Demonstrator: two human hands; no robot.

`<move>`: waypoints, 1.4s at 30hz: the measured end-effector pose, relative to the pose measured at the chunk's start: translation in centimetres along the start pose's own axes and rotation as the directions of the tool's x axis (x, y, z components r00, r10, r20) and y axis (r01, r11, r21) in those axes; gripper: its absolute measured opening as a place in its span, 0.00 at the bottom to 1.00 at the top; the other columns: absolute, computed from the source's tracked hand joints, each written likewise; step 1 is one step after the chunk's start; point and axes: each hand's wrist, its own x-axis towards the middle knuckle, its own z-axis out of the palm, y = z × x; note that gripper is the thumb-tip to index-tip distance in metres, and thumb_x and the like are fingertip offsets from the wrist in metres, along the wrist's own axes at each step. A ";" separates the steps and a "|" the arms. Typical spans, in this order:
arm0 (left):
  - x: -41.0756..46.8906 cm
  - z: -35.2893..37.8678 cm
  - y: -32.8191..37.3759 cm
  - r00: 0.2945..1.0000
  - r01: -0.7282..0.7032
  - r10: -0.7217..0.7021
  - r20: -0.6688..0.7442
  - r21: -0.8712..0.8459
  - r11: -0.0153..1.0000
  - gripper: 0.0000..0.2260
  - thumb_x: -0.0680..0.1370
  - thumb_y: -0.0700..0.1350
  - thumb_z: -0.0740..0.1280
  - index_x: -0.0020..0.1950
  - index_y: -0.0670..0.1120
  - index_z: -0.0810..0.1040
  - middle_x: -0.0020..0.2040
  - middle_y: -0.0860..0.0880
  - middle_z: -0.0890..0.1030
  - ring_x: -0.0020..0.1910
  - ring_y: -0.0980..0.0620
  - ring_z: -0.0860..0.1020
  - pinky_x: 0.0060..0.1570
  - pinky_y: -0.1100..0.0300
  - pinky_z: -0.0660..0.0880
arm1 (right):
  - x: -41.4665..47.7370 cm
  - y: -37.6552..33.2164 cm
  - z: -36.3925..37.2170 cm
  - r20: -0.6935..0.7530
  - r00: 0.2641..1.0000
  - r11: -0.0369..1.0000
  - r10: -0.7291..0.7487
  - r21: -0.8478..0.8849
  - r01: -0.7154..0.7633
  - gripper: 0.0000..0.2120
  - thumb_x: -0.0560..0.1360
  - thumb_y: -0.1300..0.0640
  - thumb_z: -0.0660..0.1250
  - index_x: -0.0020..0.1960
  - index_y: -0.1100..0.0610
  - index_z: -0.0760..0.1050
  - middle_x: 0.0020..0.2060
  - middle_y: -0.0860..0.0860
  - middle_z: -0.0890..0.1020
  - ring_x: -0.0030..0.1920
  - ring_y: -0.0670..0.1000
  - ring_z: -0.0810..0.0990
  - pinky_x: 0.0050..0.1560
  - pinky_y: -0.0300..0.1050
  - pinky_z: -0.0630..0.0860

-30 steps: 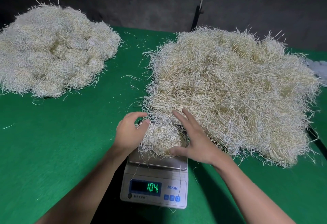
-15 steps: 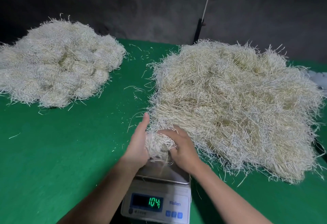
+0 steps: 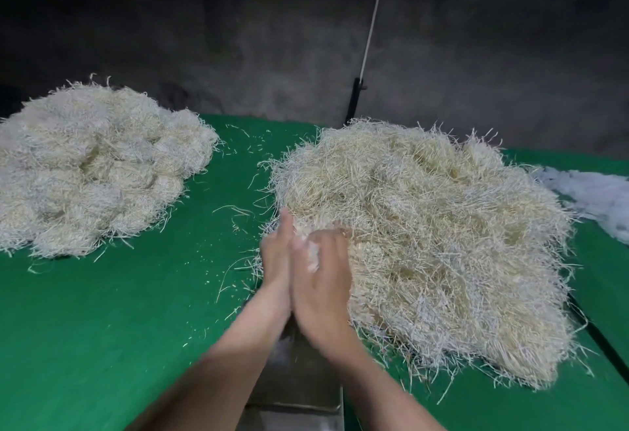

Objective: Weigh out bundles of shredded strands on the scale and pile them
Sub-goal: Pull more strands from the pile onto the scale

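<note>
Dim grey wall (image 3: 170, 39) behind a green-covered table (image 3: 102, 328).

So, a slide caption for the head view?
Left hand and right hand press a strand bundle between them near the scale.
</note>
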 end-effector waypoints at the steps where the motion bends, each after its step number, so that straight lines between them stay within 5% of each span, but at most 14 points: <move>1: 0.4 0.3 -0.2 1.000 -0.002 0.002 -0.019 0.007 1.000 0.16 0.81 0.55 0.60 0.43 0.42 0.72 0.37 0.42 0.72 0.31 0.51 0.72 0.25 0.65 0.68 | 0.4 -0.2 -0.2 0.016 1.000 1.000 0.006 0.011 -0.007 0.10 0.77 0.42 0.53 0.41 0.46 0.65 0.39 0.43 0.71 0.39 0.39 0.68 0.39 0.35 0.63; 6: -0.6 0.7 -1.2 0.986 0.152 -0.152 0.072 0.016 0.988 0.21 0.81 0.55 0.59 0.47 0.37 0.77 0.34 0.43 0.82 0.32 0.50 0.82 0.30 0.62 0.77 | 4.0 0.8 -1.5 0.002 0.992 0.981 0.129 0.143 -0.128 0.19 0.80 0.50 0.57 0.31 0.52 0.67 0.26 0.43 0.68 0.26 0.42 0.63 0.29 0.37 0.61; 9: 1.2 0.5 0.4 0.998 0.054 -0.056 0.017 0.097 0.994 0.21 0.80 0.56 0.59 0.34 0.43 0.69 0.26 0.46 0.68 0.21 0.53 0.69 0.23 0.66 0.65 | 1.4 0.0 0.5 -0.010 1.000 0.999 -0.007 0.048 0.008 0.17 0.77 0.48 0.55 0.30 0.46 0.61 0.24 0.43 0.65 0.26 0.40 0.62 0.29 0.35 0.57; 13: -0.2 1.0 -1.1 0.981 0.171 -0.176 0.081 0.067 0.983 0.19 0.80 0.54 0.60 0.48 0.38 0.75 0.34 0.41 0.77 0.32 0.49 0.80 0.31 0.59 0.77 | 5.4 1.7 -1.9 0.025 0.991 0.976 0.131 0.173 -0.133 0.22 0.79 0.59 0.60 0.27 0.49 0.64 0.22 0.44 0.66 0.25 0.45 0.62 0.30 0.46 0.62; 17: 1.5 0.6 -0.5 0.988 0.131 -0.140 0.063 0.124 0.984 0.16 0.80 0.53 0.61 0.39 0.43 0.72 0.28 0.37 0.69 0.27 0.51 0.75 0.26 0.62 0.65 | 1.4 0.9 0.4 -0.046 0.996 0.991 -0.073 -0.112 0.068 0.18 0.75 0.55 0.56 0.29 0.57 0.71 0.23 0.50 0.72 0.24 0.45 0.62 0.25 0.39 0.57; 20: 1.1 0.5 -1.5 0.976 0.205 -0.217 0.035 0.213 0.955 0.21 0.79 0.59 0.59 0.48 0.40 0.76 0.30 0.44 0.75 0.29 0.53 0.77 0.28 0.64 0.70 | 2.2 2.0 0.2 0.044 0.998 0.999 0.038 0.007 -0.039 0.20 0.79 0.57 0.56 0.29 0.53 0.64 0.22 0.48 0.66 0.25 0.48 0.61 0.26 0.43 0.57; 23: 0.8 0.2 -2.1 0.982 0.169 -0.185 0.027 0.297 0.940 0.30 0.79 0.63 0.56 0.70 0.40 0.67 0.50 0.48 0.77 0.48 0.51 0.77 0.52 0.55 0.72 | 3.7 3.1 -1.8 0.038 0.996 0.997 0.079 0.009 -0.079 0.12 0.81 0.55 0.55 0.38 0.52 0.65 0.31 0.47 0.71 0.32 0.48 0.68 0.35 0.47 0.66; 25: 1.5 -0.1 -1.3 0.997 -0.030 0.007 0.080 0.290 0.956 0.26 0.80 0.60 0.57 0.68 0.42 0.69 0.62 0.45 0.76 0.60 0.49 0.75 0.60 0.53 0.70 | 4.1 3.0 -2.5 0.079 0.995 0.998 0.064 0.021 -0.066 0.09 0.80 0.49 0.54 0.58 0.49 0.66 0.55 0.47 0.73 0.54 0.45 0.72 0.55 0.43 0.70; 28: 2.0 0.3 -1.0 0.959 -0.279 0.247 0.136 0.340 0.898 0.11 0.80 0.54 0.61 0.53 0.47 0.71 0.52 0.49 0.77 0.47 0.56 0.74 0.42 0.65 0.69 | 4.3 1.8 -2.1 0.341 0.936 0.959 0.089 0.225 -0.173 0.24 0.78 0.35 0.47 0.72 0.38 0.55 0.70 0.37 0.61 0.69 0.36 0.60 0.66 0.34 0.59; 32: 1.2 0.5 -1.6 0.914 -0.383 0.405 0.022 0.373 0.845 0.18 0.78 0.59 0.60 0.55 0.45 0.70 0.49 0.50 0.74 0.49 0.53 0.73 0.44 0.73 0.67 | 3.6 2.0 -1.8 0.233 0.970 0.970 0.076 0.207 -0.126 0.18 0.79 0.41 0.55 0.48 0.51 0.78 0.30 0.35 0.76 0.30 0.30 0.73 0.32 0.25 0.68; 34: 0.3 -0.1 -2.9 0.939 -0.337 0.323 0.114 0.488 0.806 0.32 0.72 0.70 0.54 0.64 0.48 0.70 0.64 0.49 0.71 0.64 0.50 0.68 0.62 0.61 0.63 | 4.8 2.6 -2.6 0.090 0.961 0.907 0.261 0.319 -0.276 0.15 0.80 0.47 0.58 0.38 0.51 0.75 0.27 0.37 0.75 0.27 0.34 0.73 0.31 0.27 0.68; 36: -1.1 0.0 -3.7 0.982 -0.004 -0.065 0.179 0.362 0.932 0.40 0.68 0.73 0.54 0.73 0.49 0.64 0.72 0.51 0.66 0.65 0.49 0.71 0.67 0.50 0.66 | 6.1 3.3 -3.0 0.076 0.896 0.778 0.438 0.468 -0.420 0.15 0.80 0.47 0.57 0.50 0.54 0.78 0.43 0.42 0.80 0.42 0.39 0.78 0.46 0.36 0.74; 38: -0.9 0.9 -3.0 0.943 0.281 -0.288 0.164 0.069 0.957 0.33 0.73 0.69 0.58 0.66 0.46 0.72 0.61 0.48 0.78 0.49 0.50 0.80 0.51 0.53 0.78 | 5.0 2.9 -2.2 -0.019 0.928 0.882 0.372 0.319 -0.347 0.19 0.81 0.47 0.53 0.47 0.60 0.75 0.40 0.49 0.76 0.40 0.47 0.72 0.44 0.44 0.70; 42: 0.8 1.2 -1.2 0.979 0.185 -0.190 -0.067 -0.085 0.979 0.19 0.77 0.59 0.63 0.40 0.44 0.77 0.27 0.50 0.79 0.25 0.54 0.78 0.25 0.65 0.72 | 0.6 2.5 -0.6 0.058 0.998 0.999 0.002 -0.032 0.000 0.14 0.78 0.49 0.48 0.34 0.47 0.61 0.29 0.44 0.66 0.30 0.44 0.65 0.34 0.45 0.61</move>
